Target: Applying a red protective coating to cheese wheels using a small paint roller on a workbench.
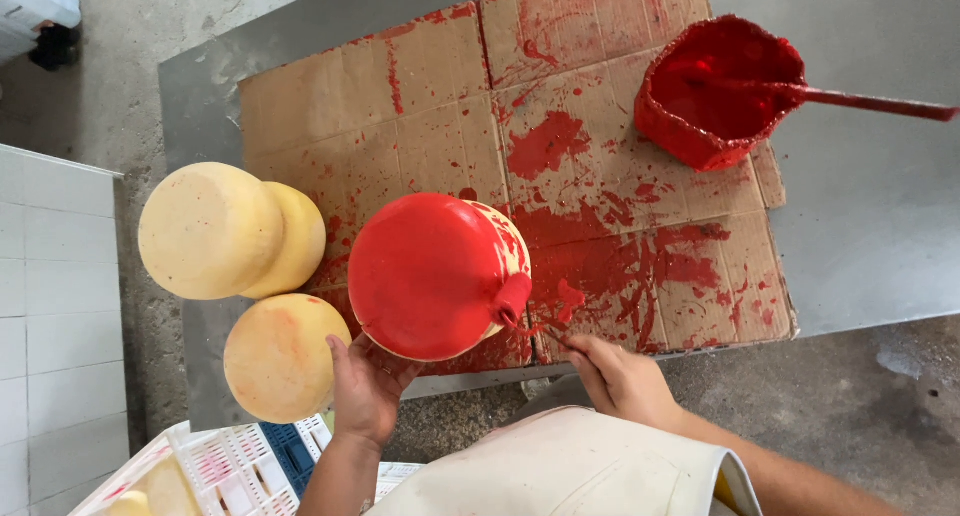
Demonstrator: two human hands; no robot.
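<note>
Red-coated cheese wheel (430, 276): stood on its edge at the near end of the paint-stained cardboard sheet (420, 126), its round face turned towards the camera; the short axis through the faces is pointed roughly at the viewer, tilted a little left.
Coating: the face and most of the rim are covered in red; a pale uncoated strip is seen on the right rim.
Left hand (365, 391): placed under the wheel's lower left edge, palm up, fingers curled against the rim so that it is propped; forearm raised from below.
Right hand (620, 376): set just right of the wheel's lower edge, fingers closed round the thin handle of a brush (512, 298), whose red head is pressed on the rim.
Uncoated cheese wheels (230, 231): two stacked left of the red wheel, a third (280, 356) at its lower left, beside the left hand.
Red paint bucket (715, 86): well beyond the wheel to the upper right, a stick lying in it.
</note>
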